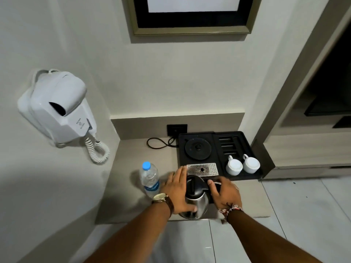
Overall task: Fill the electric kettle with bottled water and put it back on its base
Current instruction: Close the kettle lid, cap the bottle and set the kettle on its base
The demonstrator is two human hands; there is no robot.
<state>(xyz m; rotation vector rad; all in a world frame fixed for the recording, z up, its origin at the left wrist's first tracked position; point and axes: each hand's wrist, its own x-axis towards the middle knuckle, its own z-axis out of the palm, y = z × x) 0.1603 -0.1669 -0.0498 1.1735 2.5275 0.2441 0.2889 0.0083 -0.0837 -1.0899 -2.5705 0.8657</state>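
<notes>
With my left hand (176, 192) flat against the slick, light-looking steel kettle with black lid (193, 198) at the counter's front edge, I'd lift by the black handle my right hand (225, 194) grips.

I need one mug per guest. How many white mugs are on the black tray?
2. One white mug sits at the tray's front right, upside down; the second white mug stands just right of it, also upside down. None seem hidden.
</notes>
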